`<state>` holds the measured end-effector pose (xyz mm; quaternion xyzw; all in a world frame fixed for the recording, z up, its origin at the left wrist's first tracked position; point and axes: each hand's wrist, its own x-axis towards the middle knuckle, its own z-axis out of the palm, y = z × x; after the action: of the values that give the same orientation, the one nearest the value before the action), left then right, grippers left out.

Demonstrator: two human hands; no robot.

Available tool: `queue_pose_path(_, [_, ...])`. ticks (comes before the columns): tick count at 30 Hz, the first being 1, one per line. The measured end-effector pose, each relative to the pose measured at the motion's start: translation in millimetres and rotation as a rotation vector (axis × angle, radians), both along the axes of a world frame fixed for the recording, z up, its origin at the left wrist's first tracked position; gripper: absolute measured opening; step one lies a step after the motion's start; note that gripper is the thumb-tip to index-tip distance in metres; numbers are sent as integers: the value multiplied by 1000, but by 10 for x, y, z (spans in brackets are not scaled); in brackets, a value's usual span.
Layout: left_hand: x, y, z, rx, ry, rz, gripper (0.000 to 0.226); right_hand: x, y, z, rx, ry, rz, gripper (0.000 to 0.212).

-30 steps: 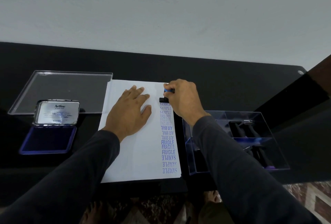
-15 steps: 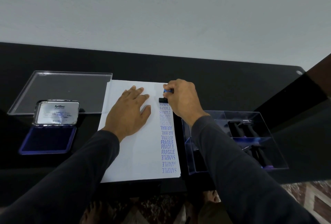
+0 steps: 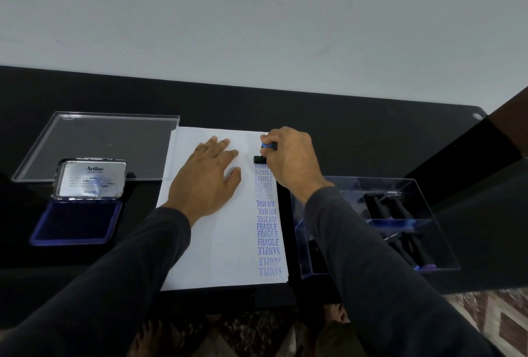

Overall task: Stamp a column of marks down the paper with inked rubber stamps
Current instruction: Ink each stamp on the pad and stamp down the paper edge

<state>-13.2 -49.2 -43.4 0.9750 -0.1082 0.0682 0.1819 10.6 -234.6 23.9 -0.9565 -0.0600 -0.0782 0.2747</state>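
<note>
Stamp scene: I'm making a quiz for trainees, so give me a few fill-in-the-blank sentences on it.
1. The right hand grips a ____ at the column's far end.
2. The left hand lies flat on the ____.
3. The ink pad sits ____ of the paper.
4. The mark nearest the person reads ____.

Missing: stamp; paper; left; SAMPLE

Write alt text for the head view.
The right hand presses a rubber stamp at the far end of a blue column on white paper; the left hand lies flat on it. An open ink pad sits left.

Black table (image 3: pixel 343 116) against pale wall (image 3: pixel 257 14); patterned floor (image 3: pixel 500 325).
</note>
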Motion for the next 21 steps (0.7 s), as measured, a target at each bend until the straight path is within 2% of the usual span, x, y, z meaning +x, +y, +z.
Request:
queue_pose_path(3, [10, 6, -12, 4, -3, -4, 52, 8, -3, -11, -16, -10, 5, 12])
queue_pose_path(16, [14, 1, -12, -6, 16, 2, 54, 13, 12, 10, 22, 34, -7, 26])
queue_pose_path(21, [12, -2, -9, -8, 12, 7, 54, 9, 14, 34, 23, 41, -17, 24])
